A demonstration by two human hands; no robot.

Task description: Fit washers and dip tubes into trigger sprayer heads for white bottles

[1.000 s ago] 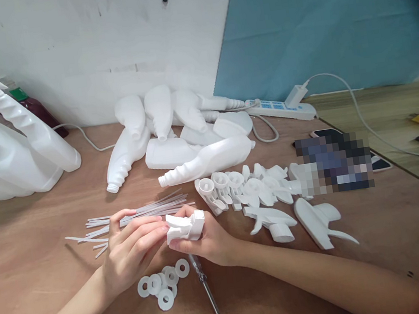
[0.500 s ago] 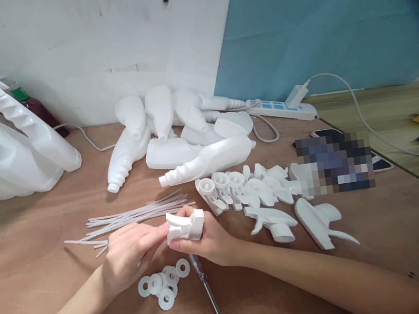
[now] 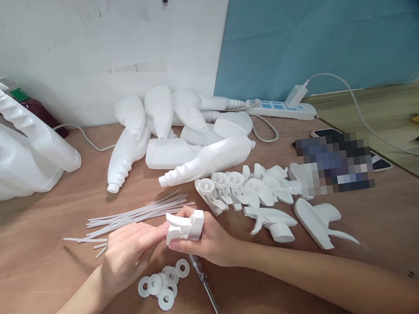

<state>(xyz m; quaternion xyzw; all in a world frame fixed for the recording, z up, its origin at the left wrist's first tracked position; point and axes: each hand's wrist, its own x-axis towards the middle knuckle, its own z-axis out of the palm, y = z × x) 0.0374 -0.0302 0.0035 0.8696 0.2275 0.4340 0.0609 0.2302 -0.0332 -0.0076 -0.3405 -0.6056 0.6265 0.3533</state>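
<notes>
A white trigger spray head (image 3: 185, 227) is gripped in my right hand (image 3: 215, 237), its trigger facing up and the thumb along its near side. My left hand (image 3: 131, 248) is closed, with thumb and forefinger pressed on the left end of the same spray head. Whether those fingers also pinch something small is hidden. Below my hands lie several white ring washers (image 3: 166, 299). A screwdriver (image 3: 208, 287) with a clear handle lies under my right hand. Behind my left hand is a bundle of thin white tubes (image 3: 136, 216).
More spray heads (image 3: 270, 216) lie to the right. White bottles (image 3: 210, 159) are piled against the wall, and larger assembled spray bottles (image 3: 46, 133) stand at the left. A power strip (image 3: 284, 110) with a cable sits at the back right, near phones (image 3: 381, 161) and a blurred patch.
</notes>
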